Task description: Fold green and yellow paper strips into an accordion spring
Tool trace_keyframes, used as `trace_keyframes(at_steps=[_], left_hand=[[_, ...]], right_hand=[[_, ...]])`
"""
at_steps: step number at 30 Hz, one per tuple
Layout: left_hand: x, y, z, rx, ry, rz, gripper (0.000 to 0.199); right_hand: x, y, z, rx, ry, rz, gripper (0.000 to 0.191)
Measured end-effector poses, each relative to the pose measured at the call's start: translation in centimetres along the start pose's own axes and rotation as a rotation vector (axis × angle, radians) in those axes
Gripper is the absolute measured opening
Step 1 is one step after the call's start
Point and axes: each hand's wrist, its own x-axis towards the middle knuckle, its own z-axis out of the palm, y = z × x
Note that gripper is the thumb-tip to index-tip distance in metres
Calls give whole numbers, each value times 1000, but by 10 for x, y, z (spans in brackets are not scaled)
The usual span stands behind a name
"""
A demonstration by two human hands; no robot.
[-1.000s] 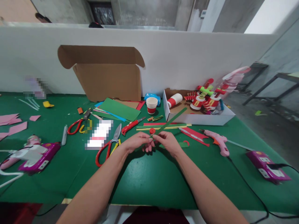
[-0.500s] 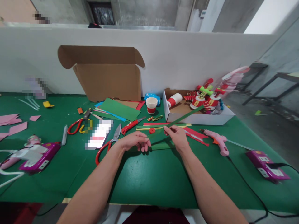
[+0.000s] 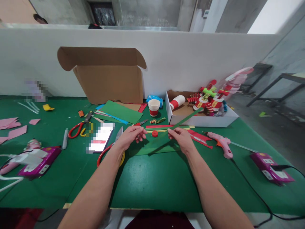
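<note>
My right hand pinches a long green paper strip near its middle; the strip slants from lower left to upper right. My left hand hangs above the scissors and the green paper, its fingers loosely curled and apart, holding nothing. Under the strip lies a flat green paper piece on the green table. Just beyond, between the hands, sit a small red disc and a stack of red, green and yellow strips. Scissors with red and yellow handles lie partly under my left wrist.
A red-and-white paper cup stands behind the strips. At the back right is a white box with crafted figures. A pink glue gun and purple power strip lie right; a phone and more scissors lie left.
My left hand has let go of the green strip and moved up and left. The strip's lower end now shows, and my right hand still holds it.
</note>
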Motion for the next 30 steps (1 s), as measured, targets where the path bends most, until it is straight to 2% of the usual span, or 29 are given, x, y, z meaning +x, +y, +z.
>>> trace_keyframes(at_steps=[3,8,10,16,22,30], left_hand=[[-2,1,13,93,-70,4,39],[-6,-1,33,226,-242,66,30],[-5,-3,37,208,-255,64,29],[-2,-6,37,70,-249,10,26],[-3,-6,36,28,-272,-66,27],[-5,-3,28,69,-363,-88,22]], right_hand=[[-6,-1,9,-83,-92,-4,42],[-11,1,20,-197,-84,-40,38],[-12,2,23,-173,-90,-43,38],[-14,11,31,-57,-269,-33,31],[-13,14,31,-92,-204,-64,28],[-4,1,7,-59,-40,-62,34]])
